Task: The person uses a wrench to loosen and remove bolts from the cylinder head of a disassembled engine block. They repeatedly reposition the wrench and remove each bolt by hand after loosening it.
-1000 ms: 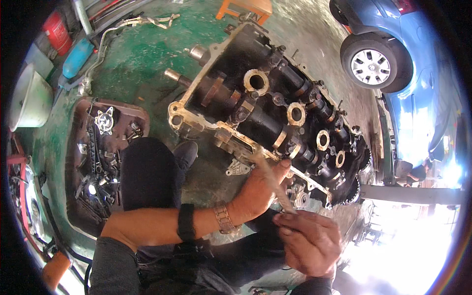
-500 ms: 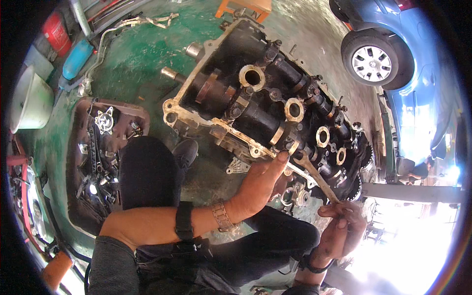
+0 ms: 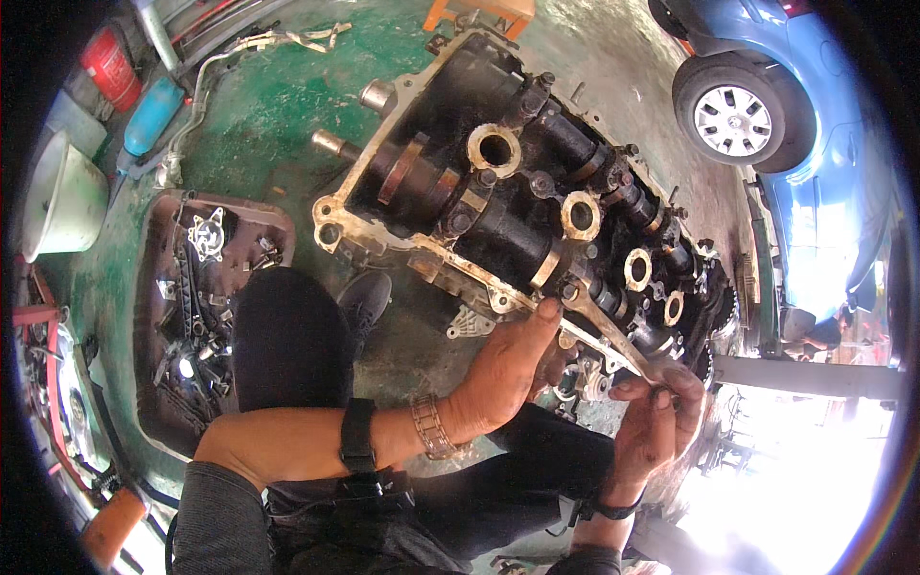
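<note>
A dark, oily engine cylinder head (image 3: 448,110) with camshafts and pale ringed openings lies diagonally before me. My left hand (image 3: 499,376) grips its lower edge, thumb up on the rim, fingers partly hidden underneath. In my right hand (image 3: 656,426) is the handle of a long metal wrench (image 3: 618,333), whose head is at a bolt (image 3: 570,291) just beside my left thumb.
On the green floor (image 3: 259,105) sit a tray (image 3: 273,213) of loose parts, a pale bucket (image 3: 72,206), blue (image 3: 151,115) and red (image 3: 110,72) containers and an orange stool (image 3: 479,11). A blue car (image 3: 805,220) stands at right, its wheel (image 3: 730,120) facing me.
My right hand has moved to the right, then slightly up. The wrench has swung from across the lower rim to the bolt beside my left thumb. My left hand shifted slightly.
</note>
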Demonstrator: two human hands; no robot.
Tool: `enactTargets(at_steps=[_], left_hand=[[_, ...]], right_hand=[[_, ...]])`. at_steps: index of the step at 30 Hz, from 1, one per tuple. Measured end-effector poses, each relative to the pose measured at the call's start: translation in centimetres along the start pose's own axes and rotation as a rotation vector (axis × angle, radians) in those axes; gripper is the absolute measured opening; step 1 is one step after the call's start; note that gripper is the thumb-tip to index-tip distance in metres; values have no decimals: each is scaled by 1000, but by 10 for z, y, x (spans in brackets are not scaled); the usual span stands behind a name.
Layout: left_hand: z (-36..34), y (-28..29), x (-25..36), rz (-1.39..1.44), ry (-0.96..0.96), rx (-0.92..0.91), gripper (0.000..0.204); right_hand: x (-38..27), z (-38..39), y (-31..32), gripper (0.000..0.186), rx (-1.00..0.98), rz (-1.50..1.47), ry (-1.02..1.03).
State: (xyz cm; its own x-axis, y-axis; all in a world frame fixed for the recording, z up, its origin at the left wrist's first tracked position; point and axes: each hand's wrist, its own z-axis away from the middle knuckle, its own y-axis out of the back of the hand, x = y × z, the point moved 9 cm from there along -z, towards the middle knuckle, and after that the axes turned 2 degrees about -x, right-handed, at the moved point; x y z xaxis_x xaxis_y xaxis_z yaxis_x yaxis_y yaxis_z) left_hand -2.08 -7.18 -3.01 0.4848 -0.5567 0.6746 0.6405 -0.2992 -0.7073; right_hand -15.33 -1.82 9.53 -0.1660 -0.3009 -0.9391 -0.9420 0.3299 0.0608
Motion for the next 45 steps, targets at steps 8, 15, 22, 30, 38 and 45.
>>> enactTargets(at_steps=[8, 15, 22, 30, 38, 45], left_hand=[[1, 1, -14, 33, 47, 49, 71], [1, 6, -18, 104, 17, 66, 45], [3, 1, -7, 85, -21, 64, 44], [3, -1, 8, -42, -181, 42, 45], [4, 0, 3, -58, -65, 35, 51], [3, 1, 1, -92, -60, 36, 54]], right_hand=[[-17, 32, -39, 9, -194, 449, 160], [-44, 51, -129, 28, -858, 783, 659], [-60, 29, -193, 34, -1058, 769, 751], [-49, -36, -232, 31, -1019, 742, 536], [-14, -142, -153, 22, -364, 553, -36], [1, -128, -59, 22, 35, 406, -110]])
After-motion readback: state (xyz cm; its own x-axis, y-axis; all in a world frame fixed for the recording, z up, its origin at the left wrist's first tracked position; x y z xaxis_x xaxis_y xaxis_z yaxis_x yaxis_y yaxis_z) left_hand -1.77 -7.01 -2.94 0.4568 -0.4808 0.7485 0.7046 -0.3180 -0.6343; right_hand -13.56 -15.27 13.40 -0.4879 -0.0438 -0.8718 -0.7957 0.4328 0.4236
